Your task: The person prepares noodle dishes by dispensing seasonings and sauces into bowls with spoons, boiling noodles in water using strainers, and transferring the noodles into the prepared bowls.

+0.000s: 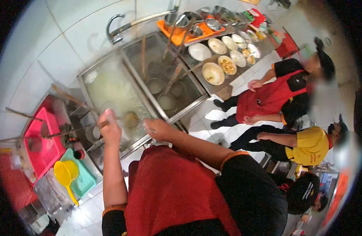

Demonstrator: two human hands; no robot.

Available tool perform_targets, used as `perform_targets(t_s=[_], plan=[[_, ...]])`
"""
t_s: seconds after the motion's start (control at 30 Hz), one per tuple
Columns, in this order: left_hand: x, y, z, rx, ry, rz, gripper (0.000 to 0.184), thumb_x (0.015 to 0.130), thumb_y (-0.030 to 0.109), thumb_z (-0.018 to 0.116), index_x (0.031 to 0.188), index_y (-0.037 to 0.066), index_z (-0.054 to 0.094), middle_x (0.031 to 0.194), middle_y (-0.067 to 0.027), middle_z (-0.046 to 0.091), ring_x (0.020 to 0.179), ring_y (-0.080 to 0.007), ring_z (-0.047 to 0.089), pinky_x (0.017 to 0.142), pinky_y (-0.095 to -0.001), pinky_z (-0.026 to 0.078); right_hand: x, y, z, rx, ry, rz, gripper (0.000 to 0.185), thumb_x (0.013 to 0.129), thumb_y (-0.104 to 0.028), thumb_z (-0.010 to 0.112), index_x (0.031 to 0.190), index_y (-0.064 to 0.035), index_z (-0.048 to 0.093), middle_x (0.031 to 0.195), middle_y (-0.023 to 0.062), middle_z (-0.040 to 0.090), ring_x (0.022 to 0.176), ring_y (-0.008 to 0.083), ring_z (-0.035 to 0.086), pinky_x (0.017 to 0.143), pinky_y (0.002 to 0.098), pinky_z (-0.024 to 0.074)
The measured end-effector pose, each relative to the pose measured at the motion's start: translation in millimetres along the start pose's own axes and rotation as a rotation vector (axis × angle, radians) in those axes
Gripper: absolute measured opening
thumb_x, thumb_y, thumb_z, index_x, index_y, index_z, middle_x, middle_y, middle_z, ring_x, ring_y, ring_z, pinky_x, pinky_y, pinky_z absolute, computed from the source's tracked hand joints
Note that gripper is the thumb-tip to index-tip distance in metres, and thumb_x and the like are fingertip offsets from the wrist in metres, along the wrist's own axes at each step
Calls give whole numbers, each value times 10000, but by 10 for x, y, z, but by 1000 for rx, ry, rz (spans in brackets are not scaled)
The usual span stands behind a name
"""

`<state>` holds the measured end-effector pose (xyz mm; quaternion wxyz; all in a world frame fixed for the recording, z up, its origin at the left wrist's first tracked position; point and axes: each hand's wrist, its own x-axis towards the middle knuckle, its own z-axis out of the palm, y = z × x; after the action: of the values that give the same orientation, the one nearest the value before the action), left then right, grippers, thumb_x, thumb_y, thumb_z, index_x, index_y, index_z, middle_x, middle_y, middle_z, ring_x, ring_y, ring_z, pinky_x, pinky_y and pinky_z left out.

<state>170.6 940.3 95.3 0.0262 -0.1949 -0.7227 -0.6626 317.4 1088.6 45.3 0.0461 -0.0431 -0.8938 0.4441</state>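
Observation:
My left hand [109,126] is closed around the long wooden handle of a strainer [130,119]. The strainer's round, brownish basket is at the near end of a steaming vat of cloudy liquid [112,88]. To the right of the basket, my right hand [157,129] is held closed over the vat's near edge. Whatever its fingers hold, if anything, is too small to make out. Beside this vat, a second, darker vat [149,59] has several round strainers in it, with wooden handles leaning out.
Bowls [213,73], some with food, line the counter at the right. An orange tray [177,37] with metal pots stands behind, near a tap [116,29]. On the left are a pink basin [41,137] and a yellow dipper [66,172]. Co-workers [263,94] stand at the right.

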Motion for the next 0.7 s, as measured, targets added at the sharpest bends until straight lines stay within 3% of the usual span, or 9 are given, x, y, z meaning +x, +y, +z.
perform_targets(t_s=[0.1,0.13,0.17,0.23,0.33,0.37,0.47,0.6,0.7], plan=[[24,83,31,-6,29,84,403,984,251,474,656,26,410,611,-5,361,596,-118,360,522,-316,310,111,208,104,-116,-203,5,215,883,-202,485,898,6,533,832,217,589,785,384,584,707,484,444],[31,155,6,65,-2,61,404,985,255,471,659,26,400,607,-15,346,588,-126,348,518,-317,304,86,313,109,97,90,-211,190,881,-184,497,893,1,537,846,211,587,768,368,591,693,482,453],[53,206,-11,125,-34,39,406,986,258,468,663,25,390,602,-25,332,580,-133,336,515,-319,299,60,96,-113,196,61,51,177,877,-183,524,865,-7,542,860,206,588,777,378,590,690,463,471],[71,41,-44,103,-55,37,409,987,263,462,666,22,384,600,-35,325,571,-141,328,510,-322,295,-5,88,-8,-34,0,62,178,868,-181,550,836,-7,545,840,205,589,792,397,589,682,450,473],[109,35,-44,48,-90,57,414,989,265,454,664,22,371,595,-44,312,555,-153,311,501,-326,286,11,-4,-43,88,36,4,160,869,-161,552,853,-5,523,791,220,585,788,416,592,662,474,459],[101,77,-33,26,-90,83,416,989,262,453,660,24,364,592,-44,306,549,-156,302,496,-327,281,20,-91,-107,218,99,191,114,871,-123,535,852,-14,506,771,219,577,772,423,589,656,484,448],[75,161,6,73,-78,86,414,987,257,456,656,25,365,588,-41,303,547,-150,298,494,-323,275,-78,83,18,172,33,-20,74,867,-98,521,875,-27,499,774,221,575,774,428,589,662,480,452],[49,207,25,36,-90,78,465,996,352,445,643,61,367,610,20,342,570,-95,310,515,-278,251,-38,166,-49,239,123,103,89,867,-88,498,936,-32,507,798,233,570,773,450,573,673,482,452],[86,165,37,55,-95,97,468,997,354,442,641,61,364,606,15,340,566,-102,311,512,-285,255,-80,195,20,158,33,-18,98,880,-92,478,934,-21,519,817,231,575,803,436,574,695,470,452]])
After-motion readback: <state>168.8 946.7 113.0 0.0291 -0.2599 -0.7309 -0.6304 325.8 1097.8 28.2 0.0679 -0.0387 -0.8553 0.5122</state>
